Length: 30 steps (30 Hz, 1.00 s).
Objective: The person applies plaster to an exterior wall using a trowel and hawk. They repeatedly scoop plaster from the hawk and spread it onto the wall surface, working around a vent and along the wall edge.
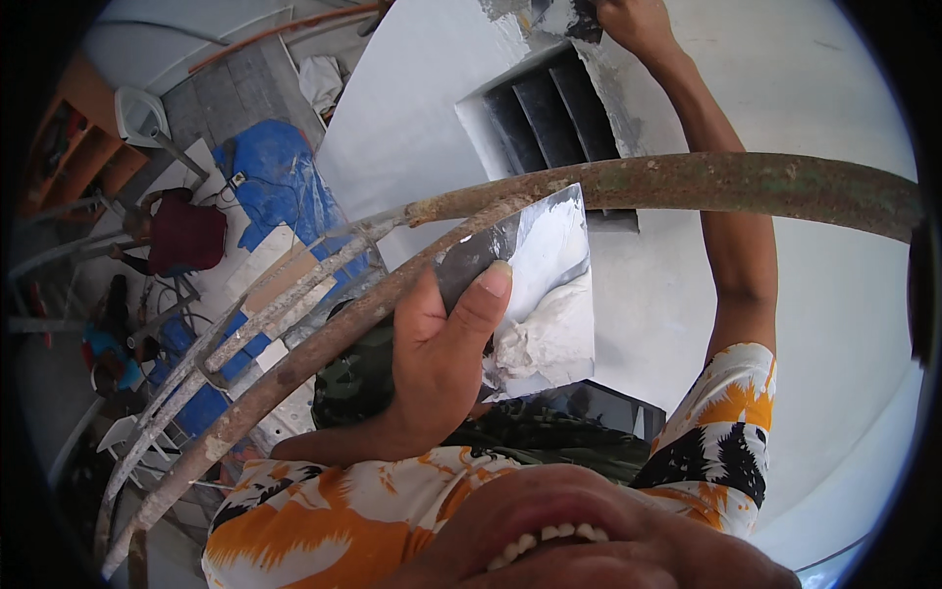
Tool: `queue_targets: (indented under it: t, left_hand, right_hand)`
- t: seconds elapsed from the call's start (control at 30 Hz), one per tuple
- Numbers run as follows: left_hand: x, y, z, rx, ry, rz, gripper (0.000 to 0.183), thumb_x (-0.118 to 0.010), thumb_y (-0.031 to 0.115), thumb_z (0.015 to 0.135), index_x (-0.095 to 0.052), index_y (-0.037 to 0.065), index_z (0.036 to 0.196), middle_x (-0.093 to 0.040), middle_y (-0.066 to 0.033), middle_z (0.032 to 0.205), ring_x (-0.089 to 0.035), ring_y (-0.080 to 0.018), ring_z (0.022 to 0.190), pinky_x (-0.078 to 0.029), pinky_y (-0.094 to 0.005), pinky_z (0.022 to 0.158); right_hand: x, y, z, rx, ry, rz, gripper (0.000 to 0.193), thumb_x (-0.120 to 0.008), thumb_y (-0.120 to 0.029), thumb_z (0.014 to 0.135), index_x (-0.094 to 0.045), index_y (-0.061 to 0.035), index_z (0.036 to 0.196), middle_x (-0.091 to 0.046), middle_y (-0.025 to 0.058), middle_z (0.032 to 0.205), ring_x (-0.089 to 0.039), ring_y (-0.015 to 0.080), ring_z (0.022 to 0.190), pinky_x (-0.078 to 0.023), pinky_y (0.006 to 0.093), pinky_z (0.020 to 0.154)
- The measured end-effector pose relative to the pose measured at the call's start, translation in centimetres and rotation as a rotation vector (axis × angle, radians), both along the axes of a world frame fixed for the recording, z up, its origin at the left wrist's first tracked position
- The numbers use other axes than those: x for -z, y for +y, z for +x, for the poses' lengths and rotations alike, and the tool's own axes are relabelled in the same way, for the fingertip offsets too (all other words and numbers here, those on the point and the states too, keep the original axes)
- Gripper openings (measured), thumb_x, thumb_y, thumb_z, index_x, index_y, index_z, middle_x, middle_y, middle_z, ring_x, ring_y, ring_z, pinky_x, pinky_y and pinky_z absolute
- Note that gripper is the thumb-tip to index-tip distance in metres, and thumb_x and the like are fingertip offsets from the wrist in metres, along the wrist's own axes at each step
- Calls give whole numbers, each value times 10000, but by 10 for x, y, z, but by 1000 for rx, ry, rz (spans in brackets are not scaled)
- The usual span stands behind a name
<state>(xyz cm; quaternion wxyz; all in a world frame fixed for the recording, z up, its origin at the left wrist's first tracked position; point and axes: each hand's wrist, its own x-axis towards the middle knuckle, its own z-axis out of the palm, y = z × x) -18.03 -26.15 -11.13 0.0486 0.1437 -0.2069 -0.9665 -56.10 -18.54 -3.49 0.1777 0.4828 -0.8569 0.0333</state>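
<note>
My left hand grips a flat metal plate with the thumb pressed over its face. A lump of white putty lies on the plate's lower part, and a thin smear covers the rest. My right arm reaches up along the white wall. At its end my right hand is closed on a putty knife, partly cut off by the frame's top edge. The blade is near rough grey and white filler above a dark slatted vent opening.
A rusty scaffold pipe crosses in front of me, and more pipes run down to the left. Far below are a blue tarp, boards, cables and orange shelving. A person in a dark red shirt is bent over there.
</note>
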Motion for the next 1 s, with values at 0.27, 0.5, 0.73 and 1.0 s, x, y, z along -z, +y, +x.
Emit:
queue_targets:
  t: [0.27,0.5,0.73,1.0]
  left_hand:
    - [4,3,2,19,-12,53,288,-580,181,1039,-577,-18,1246,-647,-51,1088,-580,-96,960,-485,-270,864]
    - [5,1,2,6,-10,-11,328,-591,163,1018,-573,-23,1287,-672,-105,1180,-642,-162,1044,-503,-322,930]
    - [-2,1,1,-15,-27,-10,291,-572,194,1051,-563,-27,1241,-635,-28,1059,-546,-65,936,-469,-241,848]
    - [3,1,1,-6,-14,-17,343,-596,180,1020,-571,-19,1298,-664,-85,1183,-625,-142,1055,-490,-315,938]
  right_hand:
    - [0,15,-3,308,54,431,398,-588,-152,906,-674,-172,1294,-725,213,948,-697,404,821,-552,503,763]
    - [0,19,4,267,43,509,409,-619,-136,884,-680,-165,1288,-728,208,915,-703,388,791,-559,483,726]
    - [2,10,7,159,102,394,413,-625,-149,870,-685,-183,1277,-726,204,864,-702,369,741,-556,477,682]
    - [2,2,14,2,173,229,418,-601,-88,856,-691,-154,1260,-717,232,871,-703,395,785,-556,495,705]
